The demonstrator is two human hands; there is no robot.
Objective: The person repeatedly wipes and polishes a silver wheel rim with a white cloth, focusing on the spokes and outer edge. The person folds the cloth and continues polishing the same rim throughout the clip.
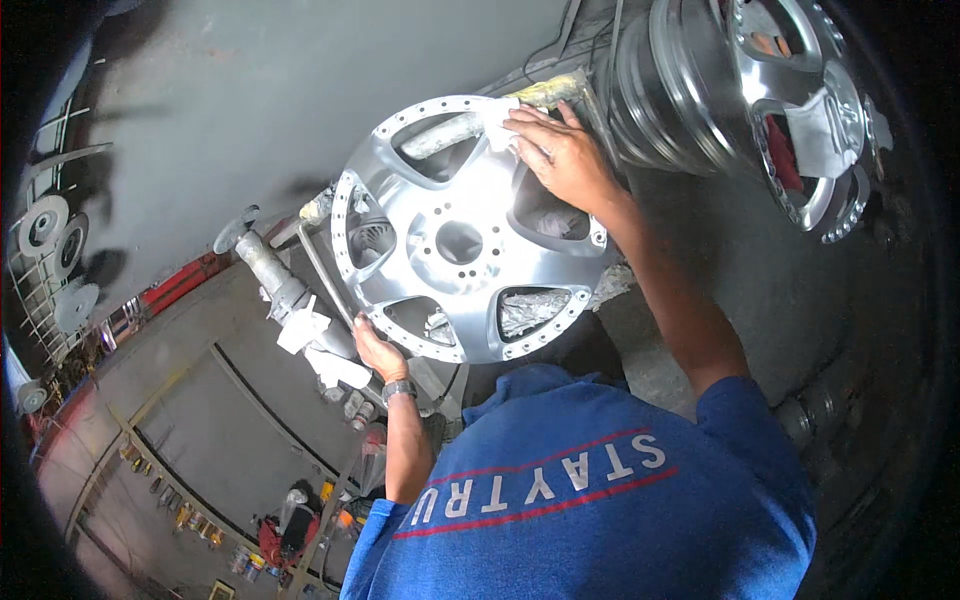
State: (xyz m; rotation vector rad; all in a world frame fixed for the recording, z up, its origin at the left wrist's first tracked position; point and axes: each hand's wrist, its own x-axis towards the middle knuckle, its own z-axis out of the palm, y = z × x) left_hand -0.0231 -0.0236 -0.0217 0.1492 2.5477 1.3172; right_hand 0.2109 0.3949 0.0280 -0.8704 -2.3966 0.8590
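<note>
Room opens up and left of the silver wheel disc (410,230), before the grey wall (260,110). Its spoke windows gape, but pale wrapped bars (445,135) block part of several from behind. A polished rim (690,100) crowds the right grip (570,165); the right forearm (675,285) closes the lower right; a grey tool (285,290) obstructs the left.

One silver wheel (480,200), spoked; the person's right hand (560,158) on its upper edge with a white cloth (499,125); left hand (378,350), wearing a watch (398,389), at its lower-left edge; one blue shirt (600,490); second wheel (690,85), upper right; one power tool (280,285), left
</note>
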